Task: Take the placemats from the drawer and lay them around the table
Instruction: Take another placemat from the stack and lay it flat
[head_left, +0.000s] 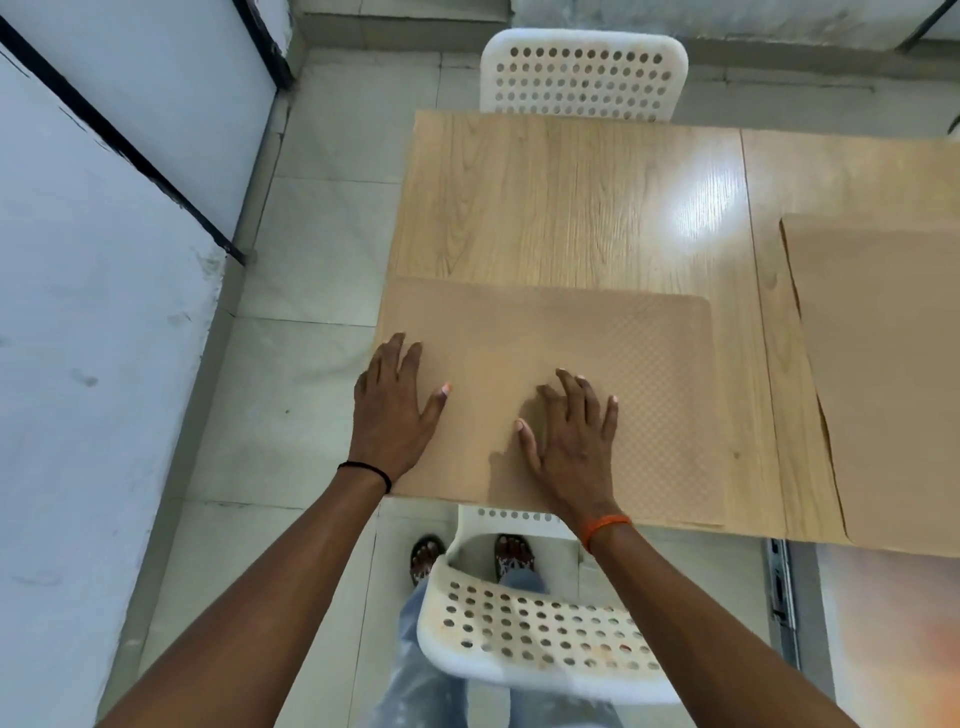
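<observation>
A: Where is the mat (597, 332) right now?

B: Flat on the table (545, 197), at its near-left corner. Its near edge runs along the table's near edge, and its left edge sits at the table's left edge or a touch over it; I cannot tell which.

A: And the hands?

B: Both lie on it, palms down, fingers spread and fairly straight. Nothing is pinched. The left hand (392, 400) rests on the mat's left edge, close to the table's left side. The right hand (569, 431) rests nearer the mat's middle, toward the table's near edge. Whether they press hard or only touch, I cannot say.

A: Which way does the mat run?

B: Its long axis goes left to right, parallel to the table's near edge. More of it lies to the right of the right hand than between the hands.

A: So what does the coming move turn on?

B: I judge this mat is all but set; at most a small slide to square it with the table's edge. A second mat (883, 364) lies at the table's right side, near edge. The far side of the table, by the far chair (582, 73), has none, so the next mat likely goes there, well beyond both hands. The near chair (519, 639) stands just below the table's near edge.
</observation>
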